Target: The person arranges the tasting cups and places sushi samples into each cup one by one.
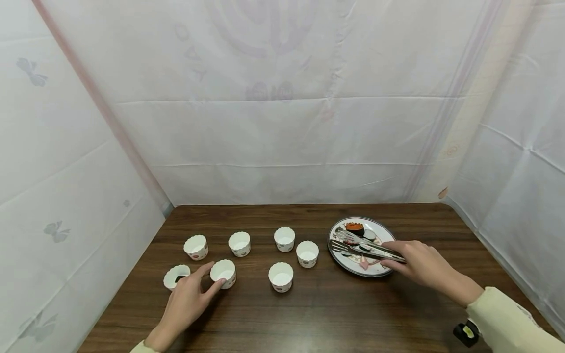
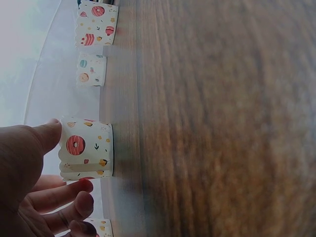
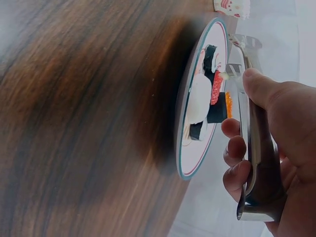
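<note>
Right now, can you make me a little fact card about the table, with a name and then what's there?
Table: dark brown, wood-look
Cups: seven, white with printed pictures
Left hand: holds one cup between thumb and fingers
Far-left cup: has something dark inside, too small to name
Right hand: holds the tongs
Tongs: shiny metal, tips apart over the plate
Plate: round, white, dark rim, right of the cups
Food on plate: sushi pieces, one orange-topped
Behind: pale sheet
</note>
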{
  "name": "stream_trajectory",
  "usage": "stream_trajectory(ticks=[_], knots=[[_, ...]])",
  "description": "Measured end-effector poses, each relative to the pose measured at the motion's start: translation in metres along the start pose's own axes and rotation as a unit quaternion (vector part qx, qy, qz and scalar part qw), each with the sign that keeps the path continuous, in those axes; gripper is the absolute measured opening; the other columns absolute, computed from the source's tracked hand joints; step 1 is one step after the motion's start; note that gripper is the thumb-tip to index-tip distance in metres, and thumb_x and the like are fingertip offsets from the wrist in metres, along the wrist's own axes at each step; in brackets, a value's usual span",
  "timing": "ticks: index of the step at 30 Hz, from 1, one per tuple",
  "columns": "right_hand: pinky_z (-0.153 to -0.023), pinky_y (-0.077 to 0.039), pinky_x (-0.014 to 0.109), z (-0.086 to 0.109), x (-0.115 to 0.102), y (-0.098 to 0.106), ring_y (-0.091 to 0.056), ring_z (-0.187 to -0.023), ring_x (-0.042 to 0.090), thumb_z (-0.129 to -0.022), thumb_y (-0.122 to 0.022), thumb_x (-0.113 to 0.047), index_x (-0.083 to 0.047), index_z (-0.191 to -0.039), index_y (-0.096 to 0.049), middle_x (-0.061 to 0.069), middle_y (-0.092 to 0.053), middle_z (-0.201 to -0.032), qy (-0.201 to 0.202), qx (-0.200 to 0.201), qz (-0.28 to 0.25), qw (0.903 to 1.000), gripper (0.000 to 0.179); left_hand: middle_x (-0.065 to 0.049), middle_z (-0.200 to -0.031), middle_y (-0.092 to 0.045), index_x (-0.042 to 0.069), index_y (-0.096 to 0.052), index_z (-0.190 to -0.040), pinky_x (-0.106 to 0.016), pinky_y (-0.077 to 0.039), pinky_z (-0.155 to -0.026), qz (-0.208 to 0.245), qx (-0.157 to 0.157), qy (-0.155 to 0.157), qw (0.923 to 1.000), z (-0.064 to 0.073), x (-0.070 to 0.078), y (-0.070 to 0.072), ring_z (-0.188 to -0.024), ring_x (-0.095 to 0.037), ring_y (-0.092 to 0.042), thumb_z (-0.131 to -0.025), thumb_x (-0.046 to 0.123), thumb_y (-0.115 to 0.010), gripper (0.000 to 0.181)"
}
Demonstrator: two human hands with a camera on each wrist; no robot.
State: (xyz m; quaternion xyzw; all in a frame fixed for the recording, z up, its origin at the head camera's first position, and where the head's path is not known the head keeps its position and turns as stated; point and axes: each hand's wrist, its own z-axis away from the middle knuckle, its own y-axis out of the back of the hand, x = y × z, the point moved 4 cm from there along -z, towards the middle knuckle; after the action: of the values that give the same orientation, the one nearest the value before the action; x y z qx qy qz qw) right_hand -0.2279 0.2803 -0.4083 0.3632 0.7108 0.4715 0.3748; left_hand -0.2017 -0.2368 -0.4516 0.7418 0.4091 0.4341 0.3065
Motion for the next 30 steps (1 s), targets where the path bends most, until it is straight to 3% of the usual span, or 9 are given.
stream_trajectory(ticks=[3,12,20,30], knots=[[-0.055,-0.054,0.037,0.003,0.002,-0.002,-0.074,-0.09,0.026,-0.092,-0.078,-0.04,-0.009,-0.124,-0.073,0.009,-0.076,-0.112,-0.001,-0.007,0.002,1.0,0.045,0.014,-0.056,-0.04,0.001,-0.07,-0.124,-0.026,-0.036,-0.049,-0.004,-0.004,0.004,1.0,0.001,-0.001,-0.001,-0.048,-0.001,-0.027,-0.087,0.03,-0.085,0.049],[-0.064,-0.058,0.047,0.011,0.009,-0.004,-0.074,-0.095,0.03,-0.091,-0.078,-0.039,-0.007,-0.122,-0.074,0.01,-0.076,-0.111,-0.006,-0.012,0.012,0.9998,0.044,0.013,-0.057,-0.042,0.003,-0.071,-0.123,-0.025,-0.036,-0.049,0.0,-0.005,0.004,1.0,0.001,-0.002,-0.001,-0.048,0.0,-0.027,-0.086,0.03,-0.085,0.048],[-0.061,-0.057,0.043,0.018,0.014,-0.001,-0.073,-0.094,0.03,-0.091,-0.078,-0.04,-0.008,-0.121,-0.075,0.01,-0.076,-0.11,-0.015,-0.03,0.005,0.9994,0.044,-0.004,-0.077,-0.071,0.003,-0.071,-0.122,-0.029,-0.043,-0.053,0.001,0.001,-0.001,1.0,0.001,-0.001,0.0,-0.049,0.0,-0.03,-0.085,0.029,-0.086,0.047],[-0.062,-0.057,0.044,0.026,0.019,0.0,-0.074,-0.091,0.029,-0.09,-0.079,-0.04,-0.014,-0.123,-0.076,0.01,-0.077,-0.109,-0.015,-0.019,0.005,0.9997,0.042,0.0,-0.074,-0.068,0.003,-0.07,-0.123,-0.028,-0.043,-0.054,0.007,-0.003,-0.006,1.0,0.001,-0.001,0.0,-0.049,0.001,-0.027,-0.085,0.028,-0.086,0.048]])
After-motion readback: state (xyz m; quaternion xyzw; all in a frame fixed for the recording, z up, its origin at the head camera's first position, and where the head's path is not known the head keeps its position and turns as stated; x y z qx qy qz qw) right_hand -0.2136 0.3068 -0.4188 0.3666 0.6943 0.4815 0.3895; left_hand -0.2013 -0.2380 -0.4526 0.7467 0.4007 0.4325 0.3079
